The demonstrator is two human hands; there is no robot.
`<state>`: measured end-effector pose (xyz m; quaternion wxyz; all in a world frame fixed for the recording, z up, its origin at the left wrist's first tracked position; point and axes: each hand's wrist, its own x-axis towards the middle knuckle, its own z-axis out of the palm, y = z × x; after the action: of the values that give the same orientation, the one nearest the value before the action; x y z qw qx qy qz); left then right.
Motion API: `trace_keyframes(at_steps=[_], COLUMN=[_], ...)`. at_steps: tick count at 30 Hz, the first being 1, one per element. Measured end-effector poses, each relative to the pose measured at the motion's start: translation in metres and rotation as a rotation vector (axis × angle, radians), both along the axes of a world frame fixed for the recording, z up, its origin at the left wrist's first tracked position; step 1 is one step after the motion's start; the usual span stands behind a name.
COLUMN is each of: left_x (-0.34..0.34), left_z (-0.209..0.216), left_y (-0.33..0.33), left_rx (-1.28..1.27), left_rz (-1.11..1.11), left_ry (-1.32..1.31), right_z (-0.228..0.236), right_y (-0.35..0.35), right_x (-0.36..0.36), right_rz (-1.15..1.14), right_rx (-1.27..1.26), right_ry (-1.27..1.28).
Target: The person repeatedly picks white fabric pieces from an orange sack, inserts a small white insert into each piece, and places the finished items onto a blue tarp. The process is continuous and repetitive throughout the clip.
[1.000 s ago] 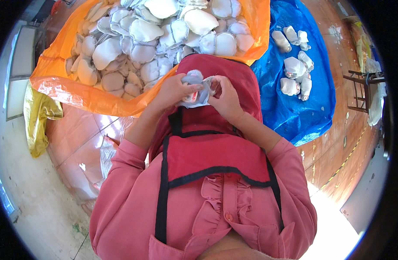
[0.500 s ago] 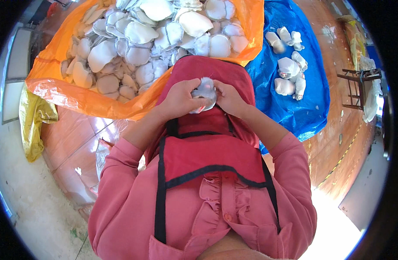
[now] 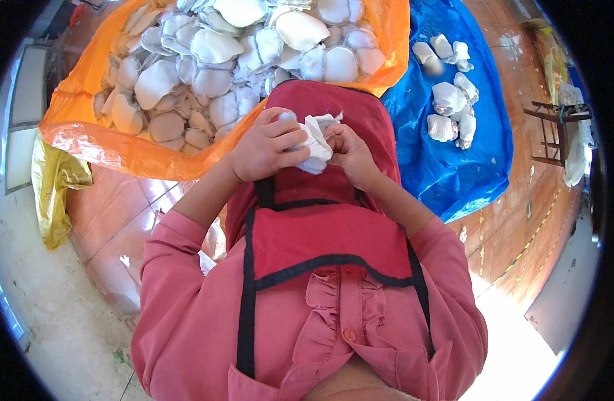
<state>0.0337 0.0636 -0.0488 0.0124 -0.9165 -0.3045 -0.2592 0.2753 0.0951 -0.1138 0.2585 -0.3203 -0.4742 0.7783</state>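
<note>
Above my lap, both hands hold a small sewn plush-fabric piece point(image 3: 314, 148). Its visible side is mostly white and crumpled, with some fuzz along the upper edge. My left hand point(image 3: 267, 146) wraps its fingers around the left part of the piece, and a bit of grey fluff pokes out over the knuckles. At the right edge, my right hand point(image 3: 350, 152) pinches the fabric between thumb and fingers. The red apron point(image 3: 334, 237) with black trim lies beneath. How far the piece reaches inside my left palm is hidden.
Beyond my lap at the left, an orange sheet or sack point(image 3: 186, 167) bears a heap of flat white and grey fabric pieces point(image 3: 213, 80). A blue sack point(image 3: 414, 180) at the right carries several stuffed-looking white pieces point(image 3: 447, 100). A brown stool point(image 3: 554, 134) stands far right.
The piece showed a grey fuzzy face before; now white fabric faces up. My left hand has turned knuckles-up around it, and my right hand has shifted slightly right.
</note>
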Motion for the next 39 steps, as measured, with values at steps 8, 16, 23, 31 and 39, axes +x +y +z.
trace_keyframes(at_steps=[8,16,23,31,39], left_x=[-0.012,-0.025,-0.03,-0.022,-0.019], left_z=[-0.024,0.007,-0.001,-0.013,-0.025], left_y=[-0.015,-0.011,-0.014,-0.019,-0.019], left_rx=[-0.071,-0.019,0.049,0.13,0.118], left_rz=[0.05,-0.166,-0.223,-0.07,0.064], left_ry=[-0.01,0.103,0.081,0.191,0.184], right_z=[-0.004,0.057,0.06,0.053,0.036], right_y=[-0.016,0.053,0.045,0.025,0.021], right_x=[-0.001,0.022,0.006,-0.008,-0.016], right_rz=[-0.038,-0.028,0.595,0.602,0.582], right_rx=[-0.02,0.365,0.381,0.409,0.448], right_ry=[-0.087,-0.212,-0.204,-0.357,-0.457])
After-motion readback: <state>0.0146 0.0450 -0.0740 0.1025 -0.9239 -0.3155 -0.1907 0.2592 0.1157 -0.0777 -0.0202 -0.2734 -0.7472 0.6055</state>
